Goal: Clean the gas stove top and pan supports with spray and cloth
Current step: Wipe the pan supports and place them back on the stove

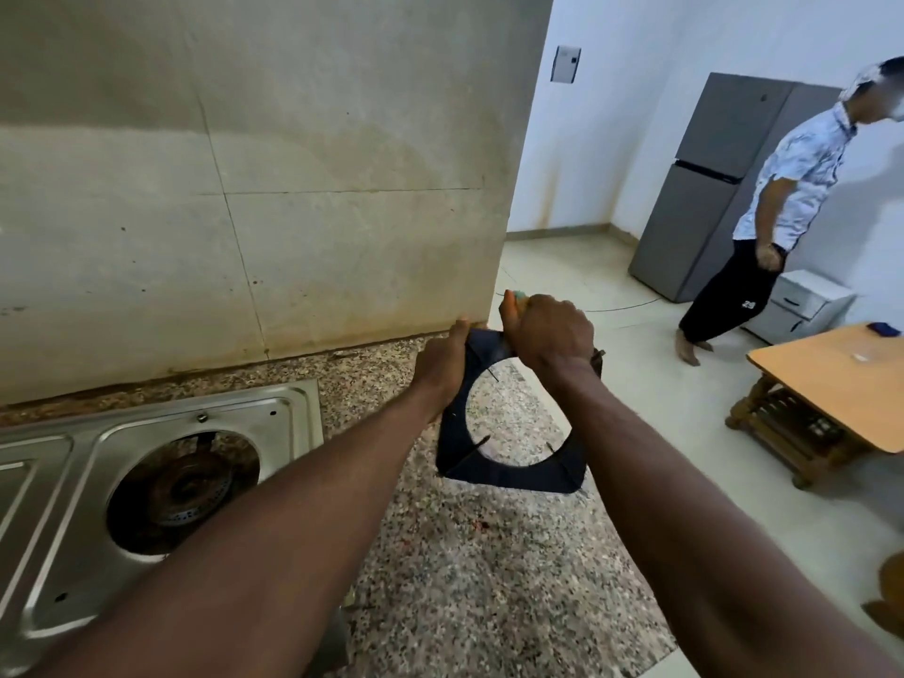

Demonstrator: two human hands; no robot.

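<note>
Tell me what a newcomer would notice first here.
In the middle, the left hand grips a dark pan support tilted up on the speckled counter, while the right hand holds a teal thing against its top edge. At lower left sits the steel stove top with its burner uncovered.

The pan support is matte black, the stove top silvery steel with a rust-brown burner. The tabletop is speckled grey, pink and black; the wall stained beige, the fridge grey
</note>
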